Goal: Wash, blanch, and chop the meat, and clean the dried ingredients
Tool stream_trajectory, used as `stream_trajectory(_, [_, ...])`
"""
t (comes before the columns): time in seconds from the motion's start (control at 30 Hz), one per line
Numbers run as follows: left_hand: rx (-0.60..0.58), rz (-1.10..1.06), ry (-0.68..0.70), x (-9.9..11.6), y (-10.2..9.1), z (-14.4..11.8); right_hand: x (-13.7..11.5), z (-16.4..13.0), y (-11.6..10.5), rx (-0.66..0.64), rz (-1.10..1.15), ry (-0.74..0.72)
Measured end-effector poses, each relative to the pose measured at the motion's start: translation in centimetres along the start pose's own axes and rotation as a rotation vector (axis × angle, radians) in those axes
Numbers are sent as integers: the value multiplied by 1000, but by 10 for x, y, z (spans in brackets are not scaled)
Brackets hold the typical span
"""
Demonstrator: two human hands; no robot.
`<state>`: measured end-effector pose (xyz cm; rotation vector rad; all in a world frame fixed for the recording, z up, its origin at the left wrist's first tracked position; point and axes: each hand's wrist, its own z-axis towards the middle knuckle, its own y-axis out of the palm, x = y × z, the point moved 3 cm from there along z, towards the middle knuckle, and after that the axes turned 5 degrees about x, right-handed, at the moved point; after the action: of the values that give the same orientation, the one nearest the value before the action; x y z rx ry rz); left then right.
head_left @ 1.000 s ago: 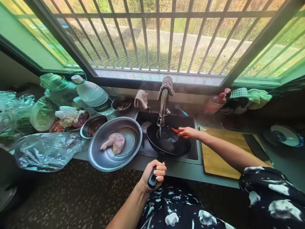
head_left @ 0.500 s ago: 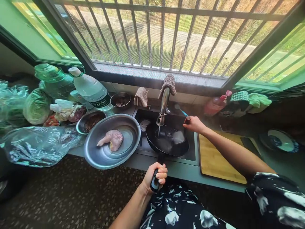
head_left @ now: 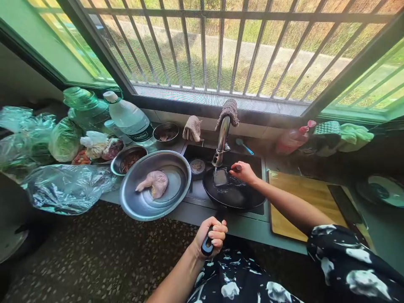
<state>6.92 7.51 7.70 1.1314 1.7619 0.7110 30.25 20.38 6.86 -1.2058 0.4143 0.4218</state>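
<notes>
My left hand (head_left: 211, 237) is closed around the black handle of a wok (head_left: 241, 198), which is held over the sink (head_left: 200, 198). Water runs from the faucet (head_left: 218, 158) into the wok. My right hand (head_left: 248, 173) grips the brown handle of what looks like a spatula (head_left: 220, 177), its flat greyish end down in the wet wok; the shaft is mostly hidden. Left of the sink, a wide metal basin (head_left: 175, 195) holds a raw chicken leg (head_left: 154, 184).
A bamboo cutting board (head_left: 288, 202) lies at the right, with a dark cleaver-like blade (head_left: 344, 204) on it. A blue-handled brush or spoon (head_left: 245, 146) rests behind the sink. Bagged vegetables (head_left: 65, 139), small bowls (head_left: 166, 134) and a large bottle (head_left: 128, 118) crowd the left.
My right hand has moved left and lower over the wok, carrying the spatula's flat end toward the water stream. My left hand keeps its hold. The view has shifted slightly.
</notes>
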Motion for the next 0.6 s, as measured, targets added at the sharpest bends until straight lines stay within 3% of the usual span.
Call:
stream_trajectory(0.1, [8, 16, 1, 3, -2, 0, -22, -10, -26, -119, 183, -90])
stream_trajectory(0.2, [25, 36, 10, 8, 0, -2, -40, -18, -67, -317, 262, -199])
stream_trajectory(0.3, [49, 43, 33, 12, 7, -3, -40, -22, -103, -466, 283, -225])
stream_trajectory(0.37, [97, 73, 49, 14, 15, -4, -26, -23, -117, -423, 256, -160])
stream_trajectory(0.43, [168, 130, 75, 16, 28, -5, -5, -23, -120, -298, 189, -77])
stream_trajectory(0.6, [392, 283, 175, 16, 64, -8, 48, -9, -90, -45, -20, 86])
